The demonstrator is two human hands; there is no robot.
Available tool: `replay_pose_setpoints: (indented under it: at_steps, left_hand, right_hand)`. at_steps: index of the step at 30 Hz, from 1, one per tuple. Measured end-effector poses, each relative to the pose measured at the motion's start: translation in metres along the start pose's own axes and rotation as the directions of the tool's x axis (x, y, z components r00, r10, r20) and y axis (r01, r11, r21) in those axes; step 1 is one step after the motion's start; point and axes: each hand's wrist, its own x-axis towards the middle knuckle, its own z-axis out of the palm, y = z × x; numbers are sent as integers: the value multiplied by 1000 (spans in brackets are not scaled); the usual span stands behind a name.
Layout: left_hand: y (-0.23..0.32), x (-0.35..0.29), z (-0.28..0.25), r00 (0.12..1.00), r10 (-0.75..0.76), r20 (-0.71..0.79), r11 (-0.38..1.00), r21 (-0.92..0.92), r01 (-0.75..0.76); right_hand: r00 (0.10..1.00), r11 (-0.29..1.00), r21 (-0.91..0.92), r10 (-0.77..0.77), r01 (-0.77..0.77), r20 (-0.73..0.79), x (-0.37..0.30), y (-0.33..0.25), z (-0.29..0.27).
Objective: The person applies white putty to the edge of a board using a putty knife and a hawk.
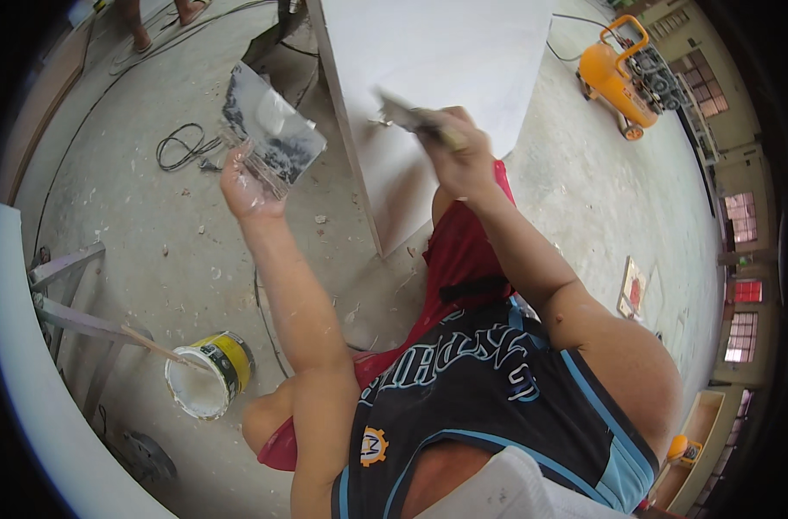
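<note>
My left hand grips a flat dark plate by its near edge. White putty is heaped and smeared across the plate. My right hand is closed round the handle of a putty knife, blurred by motion. The knife's blade points left, over the left part of a large white panel. Whether the blade touches the panel I cannot tell. The panel slants away from me, and its narrow left edge faces the plate.
A putty bucket with a stick in it stands on the concrete floor at lower left, near a metal stand. Cables lie coiled behind my left hand. An orange air compressor stands far right. Another person's feet show at far left.
</note>
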Motion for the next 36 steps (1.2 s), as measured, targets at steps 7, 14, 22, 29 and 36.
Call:
replay_pose_setpoints:
  at_steps: [7, 14, 22, 29, 36]
  left_hand:
    - [-21, -31, 70, 975, 210, -73, 948, 259, -185]
    - [-40, -52, 97, 968, 245, -57, 927, 306, -217]
    - [7, -42, 69, 971, 228, -68, 973, 38, -226]
    - [49, -19, 2, 940, 322, -118, 946, 74, -315]
    - [42, -11, -5, 913, 331, -240, 937, 193, -289]
  right_hand:
    - [972, 686, 726, 131, 54, -196, 28, -26, -20]
    - [756, 759, 306, -636, 575, 155, 42, -8, -39]
    - [793, 871, 161, 491, -465, -361, 91, 170, -137]
    - [362, 466, 646, 883, -604, -299, 147, 290, -200]
    - [344, 521, 568, 852, -638, -395, 215, 312, -215]
